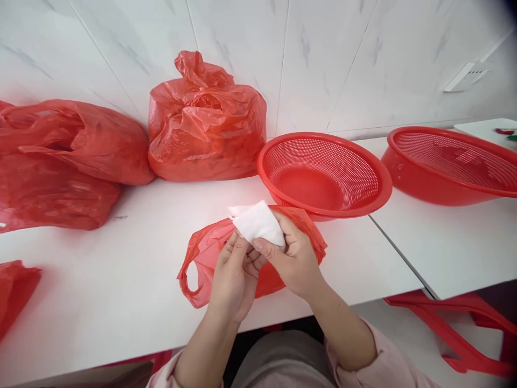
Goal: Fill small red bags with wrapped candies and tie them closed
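Observation:
A folded white tissue (258,225) is held between both my hands above the table. My right hand (297,258) grips it from the right, thumb pressed on its lower edge. At its lower left corner, my left hand (236,264) pinches it between thumb and fingers; some of those fingertips are hidden behind it. Beneath my hands a red plastic bag (202,253) lies spread on the table, its handle loop toward the left. Just behind the bag stands a red perforated basket (323,172) with nothing visible inside.
Two full red plastic bags, a tied one (208,124) and a slumped one (68,156), rest along the wall. Part of another red bag (16,291) shows at left. A second red basket (436,178) stands right. Red stools (460,323) are below the white table (133,280).

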{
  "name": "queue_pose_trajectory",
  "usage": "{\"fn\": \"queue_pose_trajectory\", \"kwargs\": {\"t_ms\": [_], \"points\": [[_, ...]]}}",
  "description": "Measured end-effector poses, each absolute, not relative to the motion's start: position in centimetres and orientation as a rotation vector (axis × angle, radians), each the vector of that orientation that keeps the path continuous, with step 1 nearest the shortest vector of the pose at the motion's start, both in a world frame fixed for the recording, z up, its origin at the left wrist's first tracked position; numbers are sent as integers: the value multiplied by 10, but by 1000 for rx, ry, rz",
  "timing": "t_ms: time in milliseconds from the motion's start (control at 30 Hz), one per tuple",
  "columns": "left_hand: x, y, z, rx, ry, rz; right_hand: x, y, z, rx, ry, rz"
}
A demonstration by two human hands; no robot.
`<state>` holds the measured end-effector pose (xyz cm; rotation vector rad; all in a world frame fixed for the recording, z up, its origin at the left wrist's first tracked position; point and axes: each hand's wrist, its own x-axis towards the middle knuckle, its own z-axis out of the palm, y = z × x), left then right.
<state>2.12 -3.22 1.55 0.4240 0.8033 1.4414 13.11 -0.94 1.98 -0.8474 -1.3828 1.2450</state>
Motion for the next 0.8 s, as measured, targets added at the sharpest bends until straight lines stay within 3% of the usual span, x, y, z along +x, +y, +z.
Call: {"fn": "queue_pose_trajectory", "kwargs": {"t_ms": [200, 433, 800], "points": [[17, -31, 15, 526, 870, 1441, 129, -9, 26, -905, -1458, 1281], [23, -35, 8, 728, 987, 1533, 117, -9, 22, -936, -1118, 1282], [23, -38, 10, 988, 1126, 1510, 117, 3, 15, -766, -682, 1589]]}}
